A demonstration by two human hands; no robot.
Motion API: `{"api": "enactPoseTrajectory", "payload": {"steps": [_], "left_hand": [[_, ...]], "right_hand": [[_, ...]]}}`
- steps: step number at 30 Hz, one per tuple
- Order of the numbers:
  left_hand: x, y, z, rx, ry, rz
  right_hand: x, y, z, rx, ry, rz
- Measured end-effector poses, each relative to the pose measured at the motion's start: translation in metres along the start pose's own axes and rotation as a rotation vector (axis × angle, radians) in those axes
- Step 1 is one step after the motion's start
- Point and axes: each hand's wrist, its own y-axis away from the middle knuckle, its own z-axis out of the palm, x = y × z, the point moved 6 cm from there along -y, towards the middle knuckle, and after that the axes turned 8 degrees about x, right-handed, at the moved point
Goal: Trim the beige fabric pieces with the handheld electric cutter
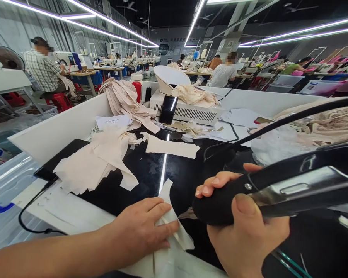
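My left hand (146,227) lies with its fingers spread on narrow cream fabric strips (187,239) near the table's front edge, pressing them down. Close to the camera on the right, my right hand (246,239) is wrapped round a black-handled tool (217,206). My thumb rests on its long metal lever (310,185). The tool's working end is hidden or out of frame. Beyond my hands, a single cream fabric piece (174,148) lies flat on the black tabletop (188,175). A loose heap of cream fabric pieces (89,162) is to the left.
A thick black cable (278,125) arches across the right side. At the back stand a phone (168,110), a white vented box (188,110) and a red thread cone (137,91). Draped fabric (124,98) hangs at the back left. Co-workers sit at machines beyond the white partition (60,133).
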Motion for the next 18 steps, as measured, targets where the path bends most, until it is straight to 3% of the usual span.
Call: {"api": "enactPoseTrajectory", "payload": {"steps": [11,18], "left_hand": [[-0.002,-0.003,-0.002,-0.052,0.099,-0.094],[0.0,-0.004,0.009,-0.039,0.055,-0.068]], "right_hand": [[0.003,-0.003,0.005,-0.008,0.028,0.026],[0.012,-0.008,0.006,-0.012,0.038,0.035]]}}
